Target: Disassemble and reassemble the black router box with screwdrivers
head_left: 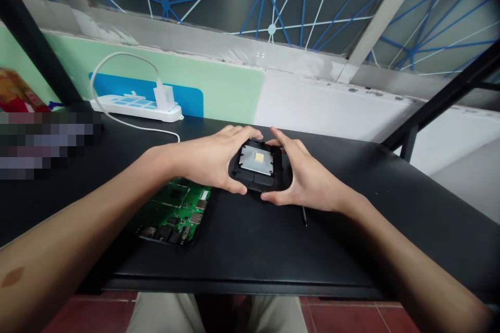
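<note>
Both of my hands grip a black plastic device cover [258,179] by its opposite sides, just over the black table. A silver metal plate [250,161] with a small yellowish pad [259,157] faces up inside it. My left hand [213,158] wraps the cover's left edge, thumb at the near side. On the right edge, my right hand [302,174] closes round it in the same way. A green circuit board [182,213] with metal ports lies left of the cover, partly hidden by my left forearm. The tip of a thin dark tool [304,217] shows below my right hand.
A white power strip [136,108] with a plugged-in white charger [164,97] stands at the back left. Its white cable [128,124] loops over the table [250,250] toward my left wrist. Black frame posts [35,36] rise at both sides; a wall and window stand behind.
</note>
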The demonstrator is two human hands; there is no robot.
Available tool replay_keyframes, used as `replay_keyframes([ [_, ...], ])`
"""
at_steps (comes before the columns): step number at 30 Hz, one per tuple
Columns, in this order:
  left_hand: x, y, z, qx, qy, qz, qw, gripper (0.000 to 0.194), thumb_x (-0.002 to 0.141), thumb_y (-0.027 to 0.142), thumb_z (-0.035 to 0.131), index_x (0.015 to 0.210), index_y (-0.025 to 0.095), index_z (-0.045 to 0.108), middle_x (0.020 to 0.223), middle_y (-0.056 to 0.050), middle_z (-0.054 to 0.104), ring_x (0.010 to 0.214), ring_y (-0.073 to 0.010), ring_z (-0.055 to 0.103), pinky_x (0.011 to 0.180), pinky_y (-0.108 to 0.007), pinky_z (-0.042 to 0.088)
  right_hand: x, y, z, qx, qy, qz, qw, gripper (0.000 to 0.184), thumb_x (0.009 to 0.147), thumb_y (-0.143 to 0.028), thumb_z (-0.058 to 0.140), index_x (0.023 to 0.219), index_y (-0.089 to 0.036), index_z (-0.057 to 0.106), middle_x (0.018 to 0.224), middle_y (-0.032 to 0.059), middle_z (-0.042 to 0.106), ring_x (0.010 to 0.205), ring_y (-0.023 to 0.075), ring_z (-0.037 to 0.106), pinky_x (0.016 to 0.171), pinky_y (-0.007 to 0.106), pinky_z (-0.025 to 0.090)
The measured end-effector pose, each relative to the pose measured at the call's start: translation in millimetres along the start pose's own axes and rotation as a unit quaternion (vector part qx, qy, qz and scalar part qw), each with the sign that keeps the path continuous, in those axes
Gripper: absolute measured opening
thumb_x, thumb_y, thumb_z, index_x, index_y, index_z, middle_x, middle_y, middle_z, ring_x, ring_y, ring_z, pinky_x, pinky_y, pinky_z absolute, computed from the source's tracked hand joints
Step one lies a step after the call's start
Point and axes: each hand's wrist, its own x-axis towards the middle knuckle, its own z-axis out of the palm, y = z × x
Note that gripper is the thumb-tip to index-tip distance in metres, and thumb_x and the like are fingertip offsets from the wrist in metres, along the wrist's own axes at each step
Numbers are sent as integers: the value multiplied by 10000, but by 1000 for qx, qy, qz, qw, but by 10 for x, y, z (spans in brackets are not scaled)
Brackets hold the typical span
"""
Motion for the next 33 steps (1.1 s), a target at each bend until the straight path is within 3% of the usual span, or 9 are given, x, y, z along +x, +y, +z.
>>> replay_keyframes([
  [6, -30, 82, -20, 20, -32, -19, 999, 953, 649, 576, 810, 1433, 230, 392, 1377, -133, 510, 1347, -382, 427, 1024, -422, 460, -42, 2, -40, 39, -70, -20, 997, 1349, 657, -591, 849, 1666, -213, 38, 1583, 176, 405, 1506, 358, 361, 1270, 602, 326],
  [8, -38, 122, -25, 9, -37, -27, 999, 951, 658, 597, 793, 1432, 213, 397, 1361, -133, 509, 1334, -378, 431, 1015, -418, 462, -49, 10, -79, 60, -82, -19, 995, 1247, 705, -638, 803, 1657, -231, 108, 1603, 166, 400, 1501, 346, 382, 1267, 590, 328],
  [10, -41, 172, -23, -4, -45, -33, 998, 979, 659, 606, 784, 1447, 192, 376, 1383, -143, 485, 1326, -373, 441, 1017, -413, 461, -41, 23, -119, 85, -76, -20, 993, 1058, 789, -704, 695, 1623, -243, 235, 1552, 152, 486, 1450, 335, 460, 1234, 583, 367],
  [14, -38, 275, -2, -31, -64, -34, 997, 993, 647, 621, 773, 1446, 199, 359, 1387, -144, 485, 1278, -376, 482, 1001, -433, 467, 14, 60, -143, 89, 22, 18, 996, 715, 968, -706, 400, 1486, -217, 463, 1161, 107, 749, 1190, 289, 662, 1093, 516, 478],
  [18, -30, 337, 37, -27, -87, -30, 995, 952, 636, 605, 780, 1403, 197, 391, 1313, -126, 532, 1245, -379, 498, 998, -444, 463, 84, 126, -116, -14, 132, 123, 983, 583, 1011, -611, 374, 1365, -192, 572, 1040, 96, 778, 896, 235, 706, 871, 415, 550],
  [20, -25, 342, 68, -24, -96, -28, 995, 942, 637, 599, 786, 1391, 194, 393, 1332, -132, 519, 1254, -372, 493, 1005, -434, 463, 107, 170, -109, -92, 146, 170, 970, 525, 1006, -546, 405, 1308, -171, 614, 1029, 112, 767, 912, 249, 700, 854, 417, 552],
  [24, -8, 319, 135, -24, -102, -21, 994, 935, 638, 609, 786, 1384, 215, 383, 1349, -132, 504, 1259, -361, 490, 1010, -430, 472, 106, 231, -102, -175, 113, 221, 953, 508, 969, -522, 437, 1214, -149, 678, 1087, 175, 738, 1098, 352, 670, 899, 511, 547],
  [29, 10, 293, 182, -6, -116, -15, 993, 941, 632, 642, 789, 1371, 213, 395, 1347, -135, 505, 1249, -362, 489, 1003, -430, 473, 74, 226, -86, -230, 46, 283, 930, 588, 918, -648, 462, 1161, -176, 714, 1022, 193, 764, 914, 370, 733, 770, 527, 571],
  [33, 5, 294, 185, -5, -130, -20, 991, 960, 623, 646, 802, 1376, 197, 412, 1347, -145, 515, 1226, -363, 503, 988, -433, 472, 76, 200, -75, -257, 17, 293, 921, 623, 900, -702, 457, 1152, -200, 725, 965, 196, 779, 867, 368, 749, 734, 509, 571],
])
